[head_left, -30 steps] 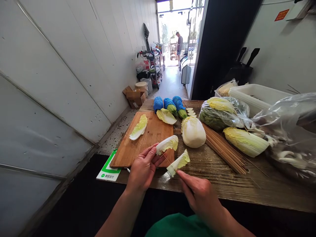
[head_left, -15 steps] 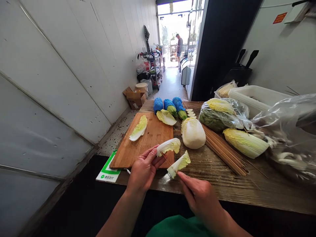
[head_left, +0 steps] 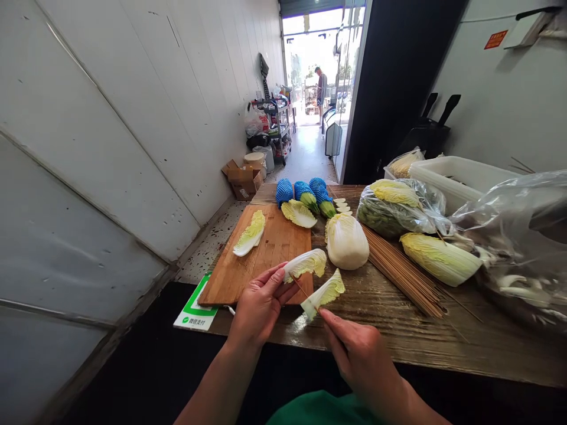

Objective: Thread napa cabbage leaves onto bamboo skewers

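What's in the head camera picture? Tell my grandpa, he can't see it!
A person's left hand holds a napa cabbage leaf, and their right hand holds a thin skewer carrying a smaller leaf piece. Nearby on a wooden table are a cutting board with another leaf, a napa cabbage head and a bundle of skewers.

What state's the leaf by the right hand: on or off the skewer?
On: the skewer runs into the leaf near the right hand.
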`<state>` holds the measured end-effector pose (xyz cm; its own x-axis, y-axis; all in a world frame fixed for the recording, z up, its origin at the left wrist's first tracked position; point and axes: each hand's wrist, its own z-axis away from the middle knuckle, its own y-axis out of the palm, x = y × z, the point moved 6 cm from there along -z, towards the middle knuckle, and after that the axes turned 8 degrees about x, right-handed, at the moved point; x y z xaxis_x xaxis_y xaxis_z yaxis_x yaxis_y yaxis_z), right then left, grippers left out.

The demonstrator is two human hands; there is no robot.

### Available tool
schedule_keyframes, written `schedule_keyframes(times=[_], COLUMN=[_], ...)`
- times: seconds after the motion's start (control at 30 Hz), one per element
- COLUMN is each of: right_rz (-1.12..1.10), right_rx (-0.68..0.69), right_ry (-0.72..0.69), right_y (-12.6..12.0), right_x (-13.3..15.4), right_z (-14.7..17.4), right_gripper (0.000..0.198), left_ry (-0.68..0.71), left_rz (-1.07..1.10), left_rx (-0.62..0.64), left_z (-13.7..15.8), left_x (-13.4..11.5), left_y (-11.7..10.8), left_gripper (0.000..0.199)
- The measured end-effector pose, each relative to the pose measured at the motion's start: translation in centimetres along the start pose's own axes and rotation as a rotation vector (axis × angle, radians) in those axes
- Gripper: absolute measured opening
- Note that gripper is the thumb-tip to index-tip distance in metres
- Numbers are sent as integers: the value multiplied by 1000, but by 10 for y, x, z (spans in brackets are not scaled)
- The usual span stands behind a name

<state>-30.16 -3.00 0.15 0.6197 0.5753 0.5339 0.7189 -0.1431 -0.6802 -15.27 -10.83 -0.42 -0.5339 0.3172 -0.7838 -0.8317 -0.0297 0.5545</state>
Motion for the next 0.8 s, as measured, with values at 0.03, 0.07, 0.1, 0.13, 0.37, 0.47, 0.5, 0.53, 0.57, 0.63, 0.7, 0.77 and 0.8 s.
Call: schedule_keyframes(times=[0.03,0.07,0.1,0.13,0.37,0.47,0.5,0.53,0.57,0.63,0.7,0.77,0.8], right_rz=[1,1,-1,-1,23,30,30,30,30,30,30,31,32], right_rx=[-3,-6,-8,-9,-9,-15,-15,-16,-18,-23,-29,-36,-37], right_ry=[0,1,2,4,13,6,4,2,0,2,8,11,11], right_y=[0,0,0,0,1,0,0,0,0,0,-1,-1,-1], right_x=[0,0,0,0,0,0,0,0,1,1,0,0,0], right_z=[0,0,-1,-1,-1,-1,-1,-2,-2,-2,-2,-2,-2], right_gripper=[31,31,31,31,32,31,31,31,31,30,30,30,30], left_ry=[-9,-17,-26,-39,-118,-101,-98,-96,-91,-76,-61,-61,-64], left_rz=[-4,-4,1,11,110,112,111,108,103,86,69,61,61], left_rx=[0,0,2,8,11,-5,-13,-21,-28,-19,4,14,11], left_z=[0,0,1,1,2,0,-1,-1,-2,-3,-3,-4,-4], left_x=[0,-1,-1,-1,7,8,8,8,9,8,8,8,8], left_y=[0,1,2,4,12,12,11,11,10,9,9,9,9], left_gripper=[16,16,16,15,11,13,13,14,13,12,12,12,13])
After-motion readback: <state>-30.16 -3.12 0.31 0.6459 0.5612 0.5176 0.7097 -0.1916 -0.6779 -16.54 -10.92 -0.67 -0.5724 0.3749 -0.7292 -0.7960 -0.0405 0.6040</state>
